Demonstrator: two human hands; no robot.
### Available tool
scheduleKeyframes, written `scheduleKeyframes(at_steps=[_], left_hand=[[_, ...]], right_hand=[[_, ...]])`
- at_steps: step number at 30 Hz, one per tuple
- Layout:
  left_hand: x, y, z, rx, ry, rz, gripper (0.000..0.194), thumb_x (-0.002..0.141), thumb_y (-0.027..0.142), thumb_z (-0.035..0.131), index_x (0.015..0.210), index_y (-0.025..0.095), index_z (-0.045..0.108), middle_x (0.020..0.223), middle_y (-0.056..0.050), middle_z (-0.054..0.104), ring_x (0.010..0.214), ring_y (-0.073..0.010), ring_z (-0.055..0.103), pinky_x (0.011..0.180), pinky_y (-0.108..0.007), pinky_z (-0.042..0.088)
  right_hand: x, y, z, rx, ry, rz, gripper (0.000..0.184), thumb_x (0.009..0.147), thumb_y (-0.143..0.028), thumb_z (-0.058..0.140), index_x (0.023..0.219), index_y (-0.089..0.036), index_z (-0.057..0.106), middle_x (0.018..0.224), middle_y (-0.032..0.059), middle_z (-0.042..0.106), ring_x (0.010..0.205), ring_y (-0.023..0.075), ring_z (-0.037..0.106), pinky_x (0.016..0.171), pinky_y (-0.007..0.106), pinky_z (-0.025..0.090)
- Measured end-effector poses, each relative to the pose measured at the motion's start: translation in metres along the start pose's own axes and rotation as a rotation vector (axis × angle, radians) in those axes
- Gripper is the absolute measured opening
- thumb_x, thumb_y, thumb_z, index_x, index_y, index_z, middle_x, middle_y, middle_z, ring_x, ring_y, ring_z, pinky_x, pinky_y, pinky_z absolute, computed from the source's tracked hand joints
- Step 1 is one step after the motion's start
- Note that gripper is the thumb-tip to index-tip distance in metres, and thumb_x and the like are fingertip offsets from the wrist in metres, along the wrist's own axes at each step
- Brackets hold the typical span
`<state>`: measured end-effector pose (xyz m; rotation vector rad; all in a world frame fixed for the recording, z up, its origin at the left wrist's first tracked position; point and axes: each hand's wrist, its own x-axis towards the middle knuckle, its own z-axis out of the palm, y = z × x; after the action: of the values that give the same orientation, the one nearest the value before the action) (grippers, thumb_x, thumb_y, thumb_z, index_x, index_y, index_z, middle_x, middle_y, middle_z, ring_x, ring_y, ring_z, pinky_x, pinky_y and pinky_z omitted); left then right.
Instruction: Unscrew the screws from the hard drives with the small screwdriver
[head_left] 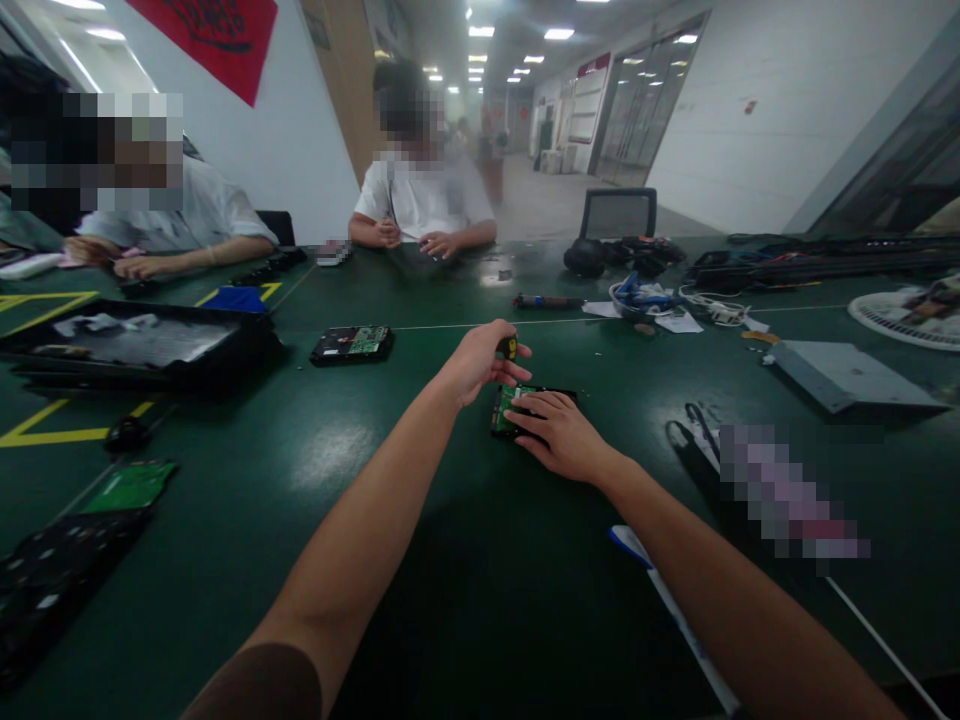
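A hard drive (501, 408) with a green circuit board facing up lies on the dark green table in front of me. My right hand (559, 432) rests over it from the right, fingers across the board and thumb by its near edge, gripping it against the table. Above the drive's far left part, my left hand (489, 362) is curled around a black-and-yellow screwdriver (509, 347). Only a bit of its handle shows; the tip is hidden. A second hard drive (352, 344), board up, lies to the left beyond my left forearm.
At left stand a black tray (247, 345) and a long black part with a green board (124, 490). On the right are a grey metal box (851, 375), a bowl of blue items (641, 297) and cables (817, 262). Two people sit across the table.
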<state>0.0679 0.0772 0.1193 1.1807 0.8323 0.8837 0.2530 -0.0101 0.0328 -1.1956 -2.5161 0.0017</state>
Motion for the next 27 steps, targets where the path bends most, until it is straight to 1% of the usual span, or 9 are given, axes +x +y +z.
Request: scheduleKeyframes(at_steps=[4,7,10,13,15,18,21,24,27], left_hand=[[-0.001,0.001,-0.001,0.054,0.062,0.056,0.024,0.088,0.036,0.053,0.092,0.015,0.064,0.099,-0.011,0.071,0.062,-0.0156,0.072,0.050,-0.023,0.048],[-0.002,0.002,-0.001,0.107,0.067,0.100,0.025,0.088,0.037,0.056,0.093,0.015,0.067,0.098,-0.010,0.070,0.059,-0.0140,0.070,0.048,-0.022,0.046],[0.000,0.000,-0.001,0.054,0.028,0.071,0.024,0.087,0.036,0.058,0.099,0.017,0.063,0.100,-0.011,0.073,0.057,-0.0161,0.070,0.049,-0.025,0.049],[0.003,-0.002,-0.003,-0.045,-0.006,0.024,0.024,0.088,0.038,0.057,0.098,0.017,0.059,0.101,-0.012,0.074,0.063,-0.0177,0.072,0.053,-0.027,0.052],[0.004,-0.003,-0.004,-0.054,0.023,0.022,0.025,0.088,0.040,0.057,0.095,0.017,0.062,0.099,-0.011,0.074,0.065,-0.0173,0.072,0.054,-0.026,0.050],[0.004,-0.003,-0.006,0.040,0.115,0.069,0.028,0.087,0.042,0.058,0.091,0.016,0.069,0.094,-0.010,0.072,0.058,-0.0137,0.067,0.049,-0.024,0.043],[0.004,-0.003,-0.007,0.100,0.126,0.104,0.030,0.086,0.042,0.059,0.088,0.015,0.072,0.093,-0.010,0.071,0.054,-0.0120,0.062,0.048,-0.026,0.038],[0.007,-0.005,-0.007,0.094,0.115,0.106,0.029,0.085,0.043,0.060,0.087,0.016,0.070,0.095,-0.011,0.074,0.055,-0.0126,0.060,0.049,-0.027,0.038],[0.011,-0.007,-0.009,0.075,0.153,0.103,0.028,0.084,0.043,0.059,0.086,0.016,0.066,0.094,-0.011,0.075,0.055,-0.0131,0.058,0.050,-0.027,0.038]], right_hand=[[0.000,0.000,-0.001,0.006,-0.002,0.001,0.040,0.101,-0.034,0.058,0.141,-0.029,0.063,0.148,0.0095,0.059,0.139,0.0301,0.050,0.118,0.057,0.035],[0.000,-0.001,-0.001,0.006,0.001,0.001,0.040,0.101,-0.034,0.058,0.141,-0.029,0.063,0.148,0.0095,0.059,0.138,0.0302,0.051,0.118,0.057,0.035],[0.000,-0.001,-0.001,0.005,0.003,0.000,0.040,0.101,-0.033,0.058,0.141,-0.028,0.063,0.147,0.0097,0.060,0.139,0.0303,0.051,0.117,0.057,0.035],[0.001,-0.001,0.000,0.000,0.001,-0.003,0.040,0.101,-0.033,0.058,0.140,-0.027,0.063,0.146,0.0100,0.060,0.138,0.0304,0.051,0.117,0.056,0.036],[0.001,-0.001,0.000,-0.001,-0.001,-0.006,0.040,0.101,-0.033,0.058,0.141,-0.027,0.063,0.146,0.0101,0.060,0.137,0.0304,0.052,0.117,0.056,0.036],[0.001,0.000,0.000,0.002,-0.003,-0.006,0.041,0.101,-0.033,0.058,0.141,-0.028,0.062,0.147,0.0096,0.060,0.138,0.0306,0.051,0.117,0.057,0.035],[0.000,0.000,0.000,0.000,-0.006,-0.001,0.041,0.102,-0.034,0.057,0.142,-0.029,0.062,0.148,0.0091,0.059,0.138,0.0305,0.050,0.117,0.057,0.035],[0.000,0.000,0.000,0.000,-0.007,0.003,0.040,0.102,-0.034,0.057,0.142,-0.029,0.063,0.148,0.0090,0.059,0.138,0.0305,0.051,0.117,0.057,0.035],[0.000,0.000,0.000,0.007,-0.010,-0.001,0.041,0.101,-0.034,0.058,0.142,-0.029,0.062,0.148,0.0093,0.059,0.138,0.0305,0.051,0.117,0.057,0.035]])
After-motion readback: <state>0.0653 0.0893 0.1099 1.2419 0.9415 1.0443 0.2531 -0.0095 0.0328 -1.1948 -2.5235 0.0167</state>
